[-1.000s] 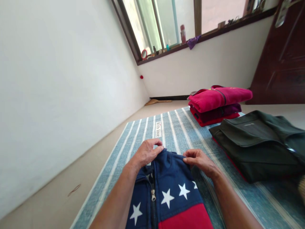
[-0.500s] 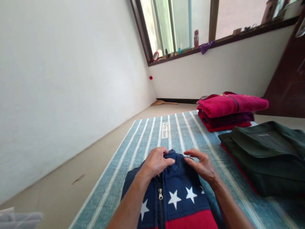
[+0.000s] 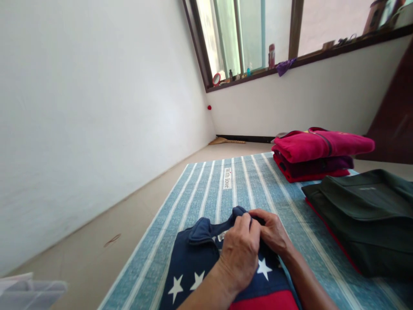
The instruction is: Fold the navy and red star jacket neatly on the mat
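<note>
Pinching the collar of a navy star jacket lying on the striped mat, left hand and right hand both close on fleece: soft, light, limp, probably best held at collar or shoulder seams; folded stacks beyond.

Our left hand covers the zipper of the navy star jacket, whose lower part the bottom edge cuts off; windowsill bottles are too small to identify.
</note>
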`<state>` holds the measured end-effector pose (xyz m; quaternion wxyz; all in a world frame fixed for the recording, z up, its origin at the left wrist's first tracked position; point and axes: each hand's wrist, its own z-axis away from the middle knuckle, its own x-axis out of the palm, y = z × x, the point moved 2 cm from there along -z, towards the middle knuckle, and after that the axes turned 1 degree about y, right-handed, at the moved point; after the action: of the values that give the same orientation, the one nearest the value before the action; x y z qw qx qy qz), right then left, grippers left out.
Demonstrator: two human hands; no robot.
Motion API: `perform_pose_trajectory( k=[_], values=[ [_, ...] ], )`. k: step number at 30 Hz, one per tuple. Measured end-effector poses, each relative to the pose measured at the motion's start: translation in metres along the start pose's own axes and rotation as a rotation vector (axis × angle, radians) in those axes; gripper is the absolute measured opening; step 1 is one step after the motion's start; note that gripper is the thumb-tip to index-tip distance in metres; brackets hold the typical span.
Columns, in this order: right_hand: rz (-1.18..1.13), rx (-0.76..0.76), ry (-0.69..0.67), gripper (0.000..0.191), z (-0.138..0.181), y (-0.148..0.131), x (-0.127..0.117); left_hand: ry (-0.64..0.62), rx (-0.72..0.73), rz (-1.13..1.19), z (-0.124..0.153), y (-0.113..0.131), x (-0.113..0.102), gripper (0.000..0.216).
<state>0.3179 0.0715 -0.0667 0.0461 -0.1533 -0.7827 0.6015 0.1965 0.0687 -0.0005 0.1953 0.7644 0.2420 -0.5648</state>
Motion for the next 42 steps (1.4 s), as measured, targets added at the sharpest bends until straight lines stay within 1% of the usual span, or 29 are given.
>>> perform_pose_trajectory(
  k=[1,4,5,8,10,11,12,14,16,18,19,21,25,27,31,36,42],
  values=[
    [-0.014,0.015,-0.014,0.019,0.0,0.0,-0.001,0.017,0.005,0.066,0.003,0.003,0.001,0.026],
    [-0.039,0.069,-0.044,0.044,-0.001,0.001,-0.002,0.052,-0.006,0.248,0.013,0.008,0.001,0.03],
    [-0.042,0.084,-0.051,0.047,-0.001,0.002,-0.002,0.051,0.0,0.292,0.017,0.01,0.001,0.028],
    [-0.045,0.119,-0.067,0.04,-0.002,0.004,-0.003,0.048,0.069,0.386,0.025,0.013,-0.002,0.016],
    [-0.075,0.142,-0.082,0.037,-0.002,0.008,-0.002,0.074,0.086,0.44,0.026,0.009,-0.007,0.014],
    [-0.11,0.156,-0.087,0.036,-0.002,0.01,-0.002,0.093,0.053,0.453,0.024,0.004,-0.01,0.016],
    [-0.155,0.169,-0.092,0.035,-0.001,0.012,-0.001,0.107,-0.013,0.451,0.021,-0.004,-0.013,0.018],
    [-0.248,0.202,-0.091,0.034,-0.001,0.016,0.0,0.097,-0.216,0.414,0.011,-0.024,-0.016,0.019],
    [-0.304,0.229,-0.08,0.034,0.0,0.018,0.001,0.004,-0.412,0.387,0.002,-0.047,-0.016,0.017],
    [-0.33,0.243,-0.07,0.033,0.0,0.019,0.001,-0.104,-0.497,0.347,-0.007,-0.065,-0.012,0.015],
    [-0.345,0.248,-0.067,0.033,0.0,0.019,0.001,-0.146,-0.493,0.318,-0.011,-0.072,-0.01,0.014],
    [-0.381,0.255,-0.058,0.032,0.0,0.019,0.001,-0.192,-0.425,0.278,-0.018,-0.081,-0.004,0.013],
    [-0.437,0.262,-0.038,0.032,0.0,0.016,0.0,-0.196,-0.2,0.304,-0.031,-0.084,0.011,0.035],
    [-0.455,0.268,-0.031,0.033,0.001,0.014,-0.001,-0.212,-0.152,0.325,-0.036,-0.084,0.018,0.035],
    [-0.479,0.289,-0.005,0.035,0.001,0.011,-0.001,-0.242,-0.152,0.438,-0.044,-0.087,0.026,0.022],
    [-0.499,0.291,0.019,0.033,0.001,0.012,-0.001,-0.278,-0.155,0.622,-0.049,-0.092,0.022,0.014],
    [-0.523,0.301,0.017,0.032,0.001,0.01,-0.002,-0.37,-0.269,0.852,-0.055,-0.099,0.014,0.012]
  ],
)
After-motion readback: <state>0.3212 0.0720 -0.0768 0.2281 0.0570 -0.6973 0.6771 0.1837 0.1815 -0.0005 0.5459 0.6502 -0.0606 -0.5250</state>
